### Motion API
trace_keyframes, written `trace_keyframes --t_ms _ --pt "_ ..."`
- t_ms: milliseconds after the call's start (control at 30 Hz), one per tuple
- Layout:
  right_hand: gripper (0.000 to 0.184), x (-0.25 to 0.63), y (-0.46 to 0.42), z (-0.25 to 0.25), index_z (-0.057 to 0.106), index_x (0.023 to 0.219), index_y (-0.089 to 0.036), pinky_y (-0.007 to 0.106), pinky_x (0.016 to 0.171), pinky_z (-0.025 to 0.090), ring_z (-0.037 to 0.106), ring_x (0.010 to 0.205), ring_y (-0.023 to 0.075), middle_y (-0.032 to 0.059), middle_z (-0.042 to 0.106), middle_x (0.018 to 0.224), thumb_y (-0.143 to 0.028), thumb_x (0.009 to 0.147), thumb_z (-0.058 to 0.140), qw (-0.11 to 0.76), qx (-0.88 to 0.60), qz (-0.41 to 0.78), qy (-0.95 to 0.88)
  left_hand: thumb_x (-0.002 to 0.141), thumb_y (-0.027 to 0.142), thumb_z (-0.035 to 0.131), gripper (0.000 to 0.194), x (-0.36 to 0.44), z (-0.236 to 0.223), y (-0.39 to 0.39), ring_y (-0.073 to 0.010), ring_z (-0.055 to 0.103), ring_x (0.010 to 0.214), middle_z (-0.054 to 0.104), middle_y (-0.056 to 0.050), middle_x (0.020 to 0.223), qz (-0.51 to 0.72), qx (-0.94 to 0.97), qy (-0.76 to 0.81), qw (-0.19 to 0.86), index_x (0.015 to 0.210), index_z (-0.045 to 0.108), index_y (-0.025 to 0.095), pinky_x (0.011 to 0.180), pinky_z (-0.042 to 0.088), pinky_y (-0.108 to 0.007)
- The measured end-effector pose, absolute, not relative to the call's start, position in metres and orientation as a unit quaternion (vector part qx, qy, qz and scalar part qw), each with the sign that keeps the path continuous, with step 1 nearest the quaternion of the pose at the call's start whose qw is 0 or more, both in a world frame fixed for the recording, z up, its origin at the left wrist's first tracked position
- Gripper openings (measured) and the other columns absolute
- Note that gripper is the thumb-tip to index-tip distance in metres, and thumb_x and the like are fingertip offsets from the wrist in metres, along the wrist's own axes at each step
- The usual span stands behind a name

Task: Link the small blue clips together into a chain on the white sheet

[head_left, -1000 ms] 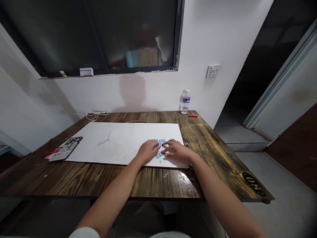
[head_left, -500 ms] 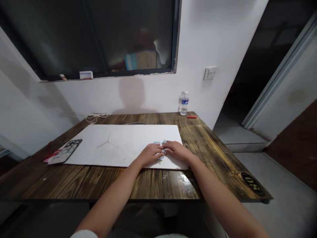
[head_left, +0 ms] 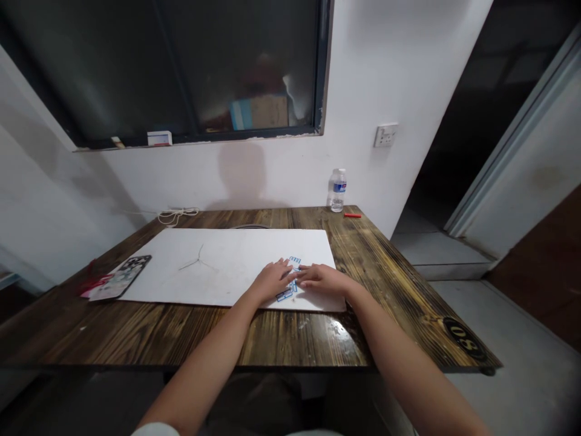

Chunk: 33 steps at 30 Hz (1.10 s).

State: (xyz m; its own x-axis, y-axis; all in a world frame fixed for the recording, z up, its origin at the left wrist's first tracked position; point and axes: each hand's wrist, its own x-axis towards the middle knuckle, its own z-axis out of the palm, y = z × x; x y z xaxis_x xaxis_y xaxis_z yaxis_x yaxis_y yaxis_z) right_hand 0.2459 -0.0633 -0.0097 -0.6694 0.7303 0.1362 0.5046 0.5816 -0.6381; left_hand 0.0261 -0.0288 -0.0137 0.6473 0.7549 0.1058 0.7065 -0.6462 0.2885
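Several small flat white pieces with blue edging [head_left: 285, 295] lie at the right end of a white board [head_left: 236, 260]; their exact kind is too small to tell. My left hand [head_left: 272, 281] lies palm down over the left part of them, fingers stretched out. My right hand [head_left: 323, 280] rests palm down on their right side, its fingers extended toward the left hand's fingertips. Between and around the fingers some pieces show, one [head_left: 295, 260] just beyond the hands. Others are hidden under the palms.
The board lies on a dark wooden table [head_left: 385, 303]. On its left are a thin dark wire piece [head_left: 198, 260] and a patterned phone-like slab [head_left: 122, 278]. At the back stand a water bottle [head_left: 338, 191], a red stick [head_left: 352, 215] and a white cord [head_left: 175, 214].
Both hands have slid slightly over the pieces, which have shifted and turned. More blue-edged pieces show near the left palm and between the hands.
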Motion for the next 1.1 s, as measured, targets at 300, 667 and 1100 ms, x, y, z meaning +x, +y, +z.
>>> trace_keyframes --t_ms 300,667,1100 --pt "0.032 0.246 -0.061 -0.011 0.071 0.103 -0.022 0.035 0.095 0.043 0.059 0.108 0.0225 0.0067 0.067 0.113 -0.039 0.088 0.049 0.292 -0.438 0.217 -0.822 0.092 0.048 0.036 0.042 0.031 -0.008 -0.033 -0.0211 0.054 0.112 0.064 -0.007 0.116 0.21 0.877 0.417 0.115 0.112 0.063 0.022 0.099 0.034 -0.037" --pt "0.035 0.25 -0.056 -0.027 0.061 0.12 -0.029 0.052 0.105 0.028 0.042 0.128 0.0274 0.0072 0.051 0.136 -0.04 0.087 0.053 0.215 -0.441 0.158 -0.857 0.072 0.058 0.063 0.057 0.021 -0.006 -0.033 -0.0264 0.041 0.122 0.051 -0.004 0.133 0.116 0.935 0.323 0.09 0.121 0.056 0.03 0.1 0.033 -0.041" --pt "0.036 0.245 -0.064 -0.008 0.072 0.102 -0.025 0.035 0.097 0.04 0.054 0.115 0.0243 0.0046 0.07 0.108 -0.049 0.086 0.049 0.223 -0.392 0.254 -0.856 0.093 0.044 0.031 0.049 0.021 -0.026 -0.02 -0.0278 0.022 0.139 0.03 -0.009 0.15 0.09 0.858 0.503 0.05 0.138 0.039 0.025 0.109 0.019 -0.049"
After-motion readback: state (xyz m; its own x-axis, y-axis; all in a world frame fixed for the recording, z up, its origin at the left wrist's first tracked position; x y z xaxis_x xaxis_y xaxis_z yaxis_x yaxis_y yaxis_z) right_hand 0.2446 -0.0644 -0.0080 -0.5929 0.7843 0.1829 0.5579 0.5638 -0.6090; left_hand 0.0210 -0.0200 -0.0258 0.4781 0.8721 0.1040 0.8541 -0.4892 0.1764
